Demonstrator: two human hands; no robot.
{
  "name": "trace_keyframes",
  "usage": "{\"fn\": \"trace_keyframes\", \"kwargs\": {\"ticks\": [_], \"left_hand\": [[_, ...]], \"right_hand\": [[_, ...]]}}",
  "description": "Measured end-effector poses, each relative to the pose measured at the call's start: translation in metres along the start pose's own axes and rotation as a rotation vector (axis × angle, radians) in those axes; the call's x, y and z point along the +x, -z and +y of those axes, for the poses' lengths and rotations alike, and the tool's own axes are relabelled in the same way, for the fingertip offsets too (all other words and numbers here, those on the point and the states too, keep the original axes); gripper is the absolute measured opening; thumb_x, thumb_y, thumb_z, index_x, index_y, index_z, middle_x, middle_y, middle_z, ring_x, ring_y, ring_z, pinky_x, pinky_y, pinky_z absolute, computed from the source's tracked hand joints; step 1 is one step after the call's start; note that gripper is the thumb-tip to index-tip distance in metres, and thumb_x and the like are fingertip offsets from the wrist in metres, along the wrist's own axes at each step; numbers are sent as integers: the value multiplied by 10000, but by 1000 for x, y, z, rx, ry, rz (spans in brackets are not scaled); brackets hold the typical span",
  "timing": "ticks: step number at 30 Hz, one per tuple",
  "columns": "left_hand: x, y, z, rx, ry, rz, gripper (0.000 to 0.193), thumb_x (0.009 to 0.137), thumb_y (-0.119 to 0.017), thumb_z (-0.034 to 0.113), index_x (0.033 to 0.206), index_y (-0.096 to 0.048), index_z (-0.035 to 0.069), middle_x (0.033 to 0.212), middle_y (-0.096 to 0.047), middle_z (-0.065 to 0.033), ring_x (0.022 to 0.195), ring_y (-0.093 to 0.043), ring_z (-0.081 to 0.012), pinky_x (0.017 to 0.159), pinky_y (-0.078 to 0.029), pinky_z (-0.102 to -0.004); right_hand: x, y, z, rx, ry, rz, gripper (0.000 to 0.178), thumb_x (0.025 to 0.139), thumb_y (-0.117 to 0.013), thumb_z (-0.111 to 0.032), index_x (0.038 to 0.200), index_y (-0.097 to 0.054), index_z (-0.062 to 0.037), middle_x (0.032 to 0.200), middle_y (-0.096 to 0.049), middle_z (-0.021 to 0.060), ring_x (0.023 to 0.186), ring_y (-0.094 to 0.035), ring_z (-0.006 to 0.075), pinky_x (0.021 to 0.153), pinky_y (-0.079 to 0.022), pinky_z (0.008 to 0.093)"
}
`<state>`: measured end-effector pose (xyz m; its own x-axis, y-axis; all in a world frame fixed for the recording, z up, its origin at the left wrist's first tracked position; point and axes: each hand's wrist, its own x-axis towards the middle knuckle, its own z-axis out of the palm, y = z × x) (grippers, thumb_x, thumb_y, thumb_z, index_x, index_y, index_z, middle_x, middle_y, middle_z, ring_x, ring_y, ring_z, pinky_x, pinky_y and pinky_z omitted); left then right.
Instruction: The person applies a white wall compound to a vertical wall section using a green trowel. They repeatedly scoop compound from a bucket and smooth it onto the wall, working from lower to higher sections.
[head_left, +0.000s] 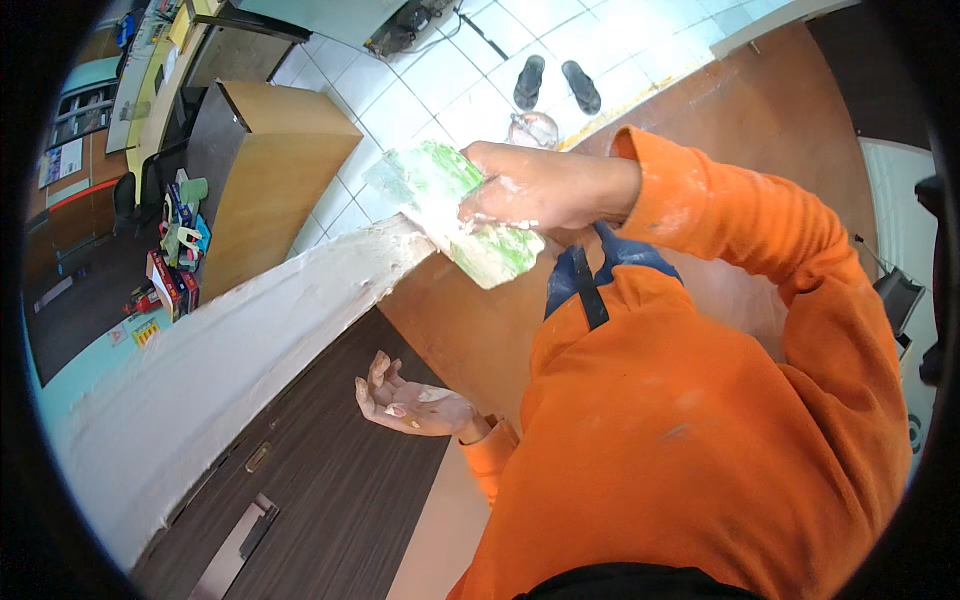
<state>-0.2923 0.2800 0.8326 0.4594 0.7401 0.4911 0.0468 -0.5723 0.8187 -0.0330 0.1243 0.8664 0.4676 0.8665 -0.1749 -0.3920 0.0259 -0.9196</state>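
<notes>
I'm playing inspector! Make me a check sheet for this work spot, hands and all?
Surface: white wall edge, patchy.
Job's things: flat green tool, smeared with white paste; contact with the wall edge is unclear.
Clutter: books at left; sandals on the tiled floor.
Hands: right hand grips the tool; left hand open, pasty.
Cables: dark line on the tiles, maybe a cord.
Surroundings: brown cabinet, dark door.

Gripped by the right hand [530, 190], the green tool [445, 172] looked plastic under rough paste [448, 214]; left of the grip, the wall edge [310, 285] was matt; beyond it, floor tiles [405, 105] glossy.
</notes>
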Motion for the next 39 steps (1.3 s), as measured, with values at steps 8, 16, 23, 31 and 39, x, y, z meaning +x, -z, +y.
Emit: {"fn": "trace_keyframes", "kwargs": {"ticks": [8,16,23,31,39], "left_hand": [[-10,4,-12,-177,93,118,604,1071,-407,505,1415,-459,11,1199,-642,-194,1153,-595,-256,915,-464,-368],[-9,5,-7,-262,175,126,562,1061,-407,440,1410,-456,2,1179,-642,-170,1137,-580,-238,913,-444,-358],[-4,14,3,-138,232,56,567,1065,-420,473,1407,-456,21,1184,-652,-153,1142,-585,-231,919,-449,-358],[-6,21,10,-148,271,-66,559,1070,-406,443,1420,-426,8,1166,-655,-158,1121,-605,-240,925,-459,-363],[-3,27,3,-62,210,-64,544,1072,-427,461,1406,-457,33,1182,-661,-141,1157,-599,-232,922,-449,-350]], "right_hand": [[-34,-39,-93,-324,-157,-118,374,969,-575,-234,1157,-561,88,833,-663,133,732,-642,107,633,-525,295],[-45,10,-105,-511,968,-95,145,970,-605,-129,1001,-666,-1,881,-702,72,726,-653,172,711,-560,335],[-74,-30,3,-363,244,268,781,892,-656,-95,1588,-305,-47,1330,-635,165,951,-729,234,724,-613,340],[-20,-122,63,-865,708,496,803,863,-649,-124,1611,-358,-96,1651,-359,193,1442,-497,290,933,-605,366],[-77,-40,68,-925,679,148,648,880,-666,-77,1510,-514,-89,1534,-526,179,1272,-644,285,915,-607,370]]}}
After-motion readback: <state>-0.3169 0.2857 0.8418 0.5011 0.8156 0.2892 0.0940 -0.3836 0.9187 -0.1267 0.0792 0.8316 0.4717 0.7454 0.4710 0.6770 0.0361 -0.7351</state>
